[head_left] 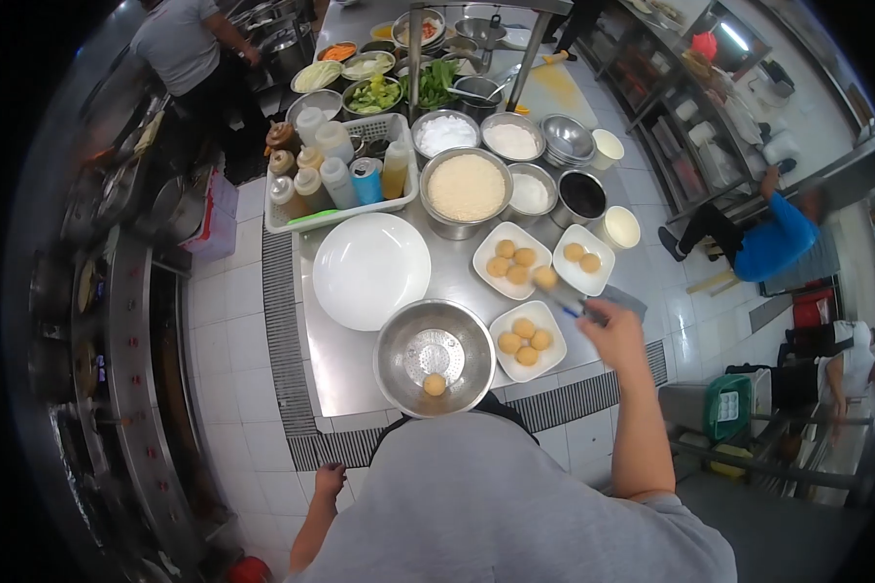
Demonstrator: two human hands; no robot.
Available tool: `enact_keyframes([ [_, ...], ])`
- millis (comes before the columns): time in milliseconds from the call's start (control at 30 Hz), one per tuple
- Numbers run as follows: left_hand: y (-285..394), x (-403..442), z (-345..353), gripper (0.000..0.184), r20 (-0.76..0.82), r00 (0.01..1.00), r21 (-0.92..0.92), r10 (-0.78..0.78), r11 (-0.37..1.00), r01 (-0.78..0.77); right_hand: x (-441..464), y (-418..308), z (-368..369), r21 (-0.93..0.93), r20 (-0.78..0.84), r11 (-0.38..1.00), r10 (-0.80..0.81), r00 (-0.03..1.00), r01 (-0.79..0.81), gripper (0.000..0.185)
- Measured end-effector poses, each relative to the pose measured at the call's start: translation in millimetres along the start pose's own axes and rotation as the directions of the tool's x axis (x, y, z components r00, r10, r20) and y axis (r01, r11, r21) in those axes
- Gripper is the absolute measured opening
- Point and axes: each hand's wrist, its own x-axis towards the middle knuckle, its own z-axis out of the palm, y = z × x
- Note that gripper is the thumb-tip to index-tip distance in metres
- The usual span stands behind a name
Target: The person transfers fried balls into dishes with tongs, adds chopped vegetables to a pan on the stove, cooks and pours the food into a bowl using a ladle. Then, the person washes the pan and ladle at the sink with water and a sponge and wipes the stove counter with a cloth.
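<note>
My right hand (614, 333) is closed around a slim metal utensil with a blue part (576, 308); it looks like tongs, but motion blurs it. At its far end is a blurred round golden ball (544, 279), between two square white bowls. The left bowl (484, 276) holds several balls, and the right bowl (601, 282) holds two. Nearer me, another square bowl (505, 368) has several more. A steel bowl with a perforated bottom (395, 355) contains one ball (434, 385). My left hand (330, 480) hangs low beside my body, fingers curled, with nothing visible in it.
A large white plate (371, 272) lies at left, below a basket (280, 222) of squeeze bottles. Behind the small bowls stand a steel bowl of crumbs (468, 187) and bowls of white powder (444, 134). Co-workers (183, 44) are at left and a seated person (778, 238) at right.
</note>
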Motion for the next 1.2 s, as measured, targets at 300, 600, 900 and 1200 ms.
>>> enact_keyframes([
  [300,16.9,22.6,-5.0,0.037,-0.021,0.986,0.112,0.166,0.980,-0.163,33.0,36.6,6.7,-0.265,-0.249,0.937,0.162,0.955,-0.228,0.048],
  [600,26.4,27.2,-6.7,0.035,-0.062,0.983,0.035,0.175,0.984,-0.173,-58.4,-74.3,42.2,-0.017,0.397,0.909,-0.377,0.837,0.417,0.046],
  [900,34.8,30.4,-10.8,0.035,-0.014,0.972,0.075,0.235,0.969,-0.234,-58.1,-49.7,72.6,0.013,0.412,0.945,-0.301,0.860,0.325,0.043],
  [1200,149.7,-28.3,-7.3,0.028,-0.184,0.885,0.056,0.429,0.903,-0.426,-14.1,37.5,-48.7,-0.223,-0.165,0.966,0.098,0.981,-0.134,0.044],
])
